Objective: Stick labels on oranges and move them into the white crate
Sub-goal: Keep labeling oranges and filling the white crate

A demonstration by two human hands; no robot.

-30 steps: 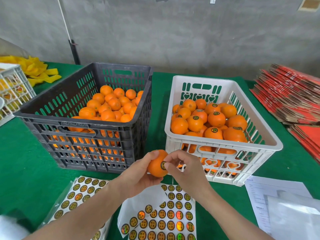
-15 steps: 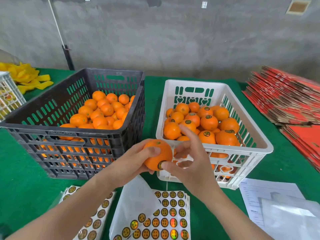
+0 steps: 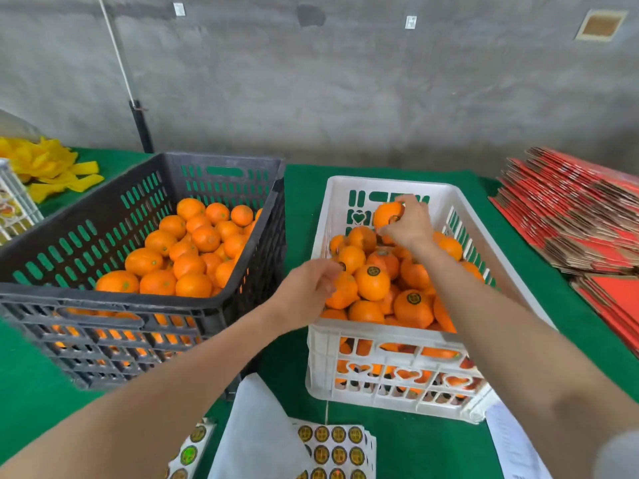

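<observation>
Head view: my right hand (image 3: 409, 224) pinches labelled orange (image 3: 383, 214) above white crate (image 3: 380, 332), 12 o'clock end. Left hand (image 3: 307, 288) loosely curled, empty. Crate well filled; black crate (image 3: 86, 301), 9 o'clock, holds many unlabelled.

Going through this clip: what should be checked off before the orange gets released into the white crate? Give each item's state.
1. Right hand has the orange: ok, fingers curled round it.
2. Label on that orange: ok, a dark round one shows beside the fingers, partly hidden.
3. Orange above the white crate: ok, over its far end, inside the rim.
4. Room to set it down: ok, the pile looks lower at the far end.
5. Left hand free: cannot tell, it is blurred, fingers curled near the crate's left edge.
6. Supply for the next round: ok, oranges fill the black crate and label sheets lie nearby.
</observation>
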